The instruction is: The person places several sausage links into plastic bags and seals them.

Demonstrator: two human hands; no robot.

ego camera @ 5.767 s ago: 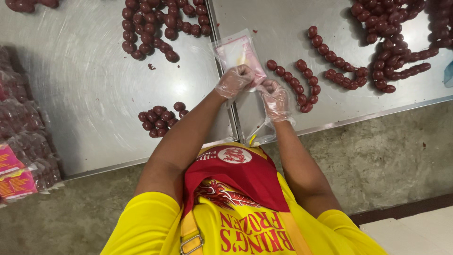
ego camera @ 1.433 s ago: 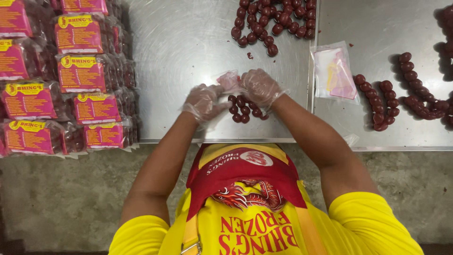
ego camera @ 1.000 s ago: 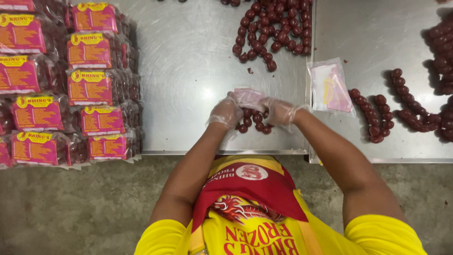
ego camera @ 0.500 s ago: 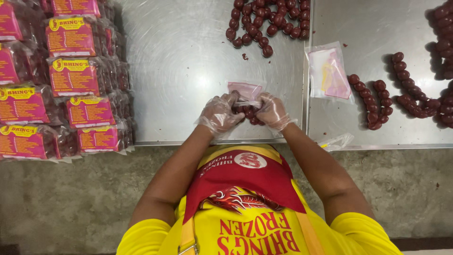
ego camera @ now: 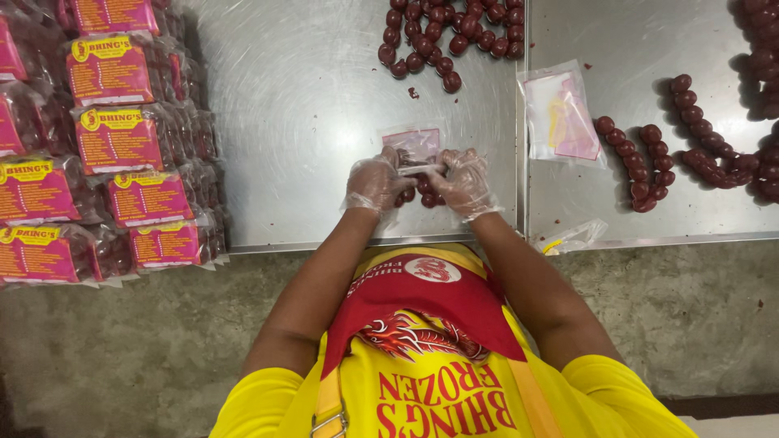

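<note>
Sausages (ego camera: 422,191), small dark red balls, sit in a little heap on the steel table (ego camera: 308,105) just under my hands, and I hold a clear bag (ego camera: 415,144) over them. My left hand (ego camera: 376,182) and right hand (ego camera: 462,182), both in thin clear gloves, have their fingers pinched on the bag's near edge, one at each side, as if spreading its mouth. I judge the filling of this bag as barely started: I can make out one or two balls at its opening, though the plastic blurs them, and most of the heap is outside.

Done work shows at the left: a stack of filled packs (ego camera: 122,138) with pink and yellow labels. I count about nine labels in view, with more packs cut off by the edge, so the true number is higher.

Left to do is plenty. A loose pile (ego camera: 450,36) lies at the top of the table, roughly twenty-five balls, partly out of frame. To the right, past the seam, a linked string (ego camera: 649,162) curls in a hook, some fifteen links, and another mass (ego camera: 759,122) runs off the right edge, uncounted. One flat stack of empty bags (ego camera: 560,113) rests by the seam, and one crumpled bag (ego camera: 572,237) lies at the table's near edge.
</note>
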